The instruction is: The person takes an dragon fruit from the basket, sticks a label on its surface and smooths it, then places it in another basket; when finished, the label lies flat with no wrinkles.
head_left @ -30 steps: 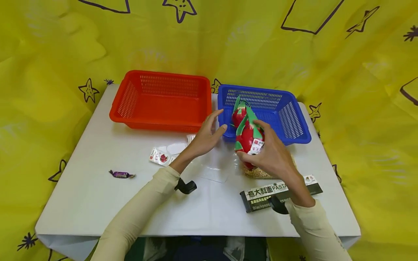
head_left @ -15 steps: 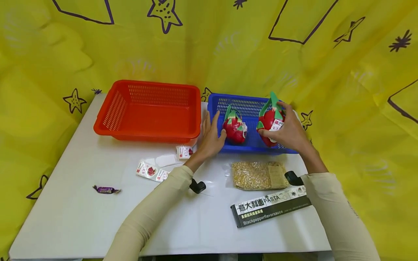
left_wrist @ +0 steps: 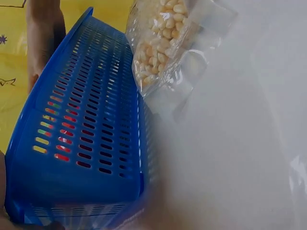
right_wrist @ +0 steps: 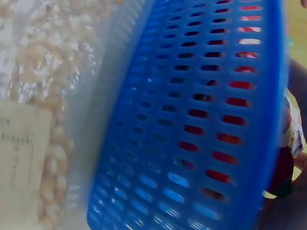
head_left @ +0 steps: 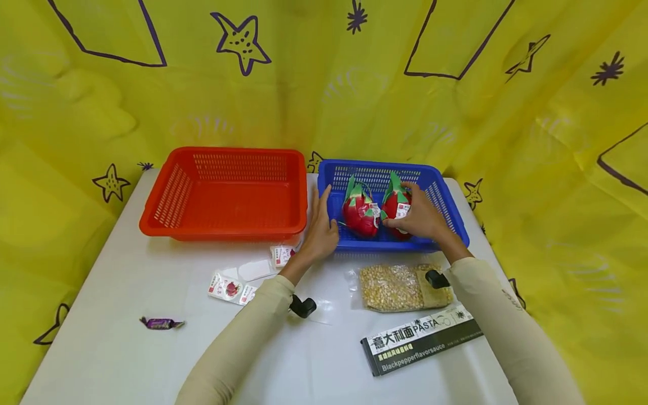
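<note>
Two red dragon fruits with green leaves and white labels are in the blue basket (head_left: 385,245). The left dragon fruit (head_left: 360,216) lies on its own. My right hand (head_left: 424,216) holds the other dragon fruit (head_left: 396,203) beside it, inside the basket, with thumb and fingers on either side. At the basket's left end is my left hand (head_left: 320,233), its fingers extended along the outer wall and its thumb near the front corner. Through the slots of the basket wall (left_wrist: 81,139) in the left wrist view, red and green show. The wall largely hides the held fruit in the right wrist view.
A red basket (head_left: 223,231) stands left of the blue one. In front lie a clear bag of corn kernels (head_left: 390,288), a pasta box (head_left: 420,340), dragon-fruit label stickers (head_left: 225,286) and a purple-wrapped candy (head_left: 161,324). A yellow cloth (head_left: 293,95) hangs behind the white table.
My right hand has carried its dragon fruit from above the table over the basket, then down and left beside the other one. My left hand has moved against the basket's left end.
</note>
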A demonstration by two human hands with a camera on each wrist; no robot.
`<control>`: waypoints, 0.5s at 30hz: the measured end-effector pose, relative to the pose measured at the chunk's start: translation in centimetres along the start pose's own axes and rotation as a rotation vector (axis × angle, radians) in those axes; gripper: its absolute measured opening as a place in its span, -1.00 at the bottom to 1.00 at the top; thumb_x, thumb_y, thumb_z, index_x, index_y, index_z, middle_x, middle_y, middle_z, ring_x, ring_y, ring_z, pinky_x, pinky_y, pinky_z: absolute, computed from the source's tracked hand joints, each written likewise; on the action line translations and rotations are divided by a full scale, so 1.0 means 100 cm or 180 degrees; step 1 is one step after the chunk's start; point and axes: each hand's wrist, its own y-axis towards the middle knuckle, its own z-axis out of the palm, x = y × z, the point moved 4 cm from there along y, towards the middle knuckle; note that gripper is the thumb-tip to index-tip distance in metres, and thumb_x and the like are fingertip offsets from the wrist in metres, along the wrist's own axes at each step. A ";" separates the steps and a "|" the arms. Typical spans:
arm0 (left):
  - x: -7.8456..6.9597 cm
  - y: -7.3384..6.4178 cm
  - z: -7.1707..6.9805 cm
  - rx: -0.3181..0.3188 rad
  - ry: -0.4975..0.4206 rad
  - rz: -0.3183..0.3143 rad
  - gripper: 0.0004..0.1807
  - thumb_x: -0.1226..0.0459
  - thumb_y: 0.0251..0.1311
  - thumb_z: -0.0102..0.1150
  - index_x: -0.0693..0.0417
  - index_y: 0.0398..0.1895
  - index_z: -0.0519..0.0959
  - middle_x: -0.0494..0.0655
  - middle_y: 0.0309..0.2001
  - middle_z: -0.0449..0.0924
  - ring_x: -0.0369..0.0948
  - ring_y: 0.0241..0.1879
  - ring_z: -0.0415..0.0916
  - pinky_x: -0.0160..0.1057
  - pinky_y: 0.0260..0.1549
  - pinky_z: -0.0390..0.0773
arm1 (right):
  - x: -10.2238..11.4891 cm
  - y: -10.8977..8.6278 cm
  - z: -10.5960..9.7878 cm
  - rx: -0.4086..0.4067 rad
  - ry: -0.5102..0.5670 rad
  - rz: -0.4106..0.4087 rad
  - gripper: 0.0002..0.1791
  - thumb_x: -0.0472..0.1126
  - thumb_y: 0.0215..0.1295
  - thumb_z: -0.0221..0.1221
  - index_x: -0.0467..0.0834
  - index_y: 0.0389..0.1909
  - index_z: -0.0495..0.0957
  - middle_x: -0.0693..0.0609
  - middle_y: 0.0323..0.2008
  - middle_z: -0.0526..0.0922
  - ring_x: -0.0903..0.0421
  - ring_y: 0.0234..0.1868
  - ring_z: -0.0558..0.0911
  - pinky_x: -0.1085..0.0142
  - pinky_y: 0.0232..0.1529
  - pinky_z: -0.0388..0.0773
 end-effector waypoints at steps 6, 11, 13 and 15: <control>0.004 -0.001 -0.001 0.0050 -0.0118 -0.0085 -0.10 0.50 0.46 0.01 -0.05 0.75 -0.12 0.02 0.74 -0.54 0.05 0.73 -0.47 0.20 0.64 -0.29 | -0.009 0.003 0.015 0.0162 0.0068 0.0022 0.22 0.00 0.22 0.52 -0.29 0.65 -0.08 -0.44 0.34 0.31 -0.34 0.22 0.51 -0.22 0.17 0.65; 0.006 0.001 -0.001 0.0021 -0.0115 -0.0044 -0.12 0.46 0.46 0.06 -0.03 0.74 -0.07 0.02 0.75 -0.51 0.10 0.72 -0.44 0.21 0.63 -0.26 | -0.017 0.005 0.019 0.0235 0.0099 0.0002 0.23 -0.05 0.20 0.55 -0.27 0.65 -0.08 -0.43 0.36 0.33 -0.34 0.23 0.51 -0.22 0.21 0.62; 0.006 0.003 -0.001 0.0010 -0.0114 -0.0031 -0.12 0.45 0.46 0.07 -0.04 0.74 -0.06 0.03 0.75 -0.50 0.11 0.72 -0.43 0.21 0.63 -0.23 | -0.017 0.007 0.019 0.0244 0.0133 -0.0019 0.23 -0.06 0.19 0.55 -0.26 0.65 -0.09 -0.42 0.36 0.32 -0.34 0.24 0.50 -0.23 0.22 0.61; 0.006 0.004 -0.001 0.0000 -0.0136 -0.0035 -0.13 0.44 0.46 0.07 -0.03 0.74 -0.05 0.03 0.75 -0.49 0.09 0.72 -0.42 0.20 0.63 -0.23 | -0.018 0.009 0.018 0.0267 0.0146 -0.0045 0.24 -0.07 0.19 0.55 -0.25 0.65 -0.10 -0.42 0.37 0.31 -0.34 0.24 0.50 -0.23 0.23 0.61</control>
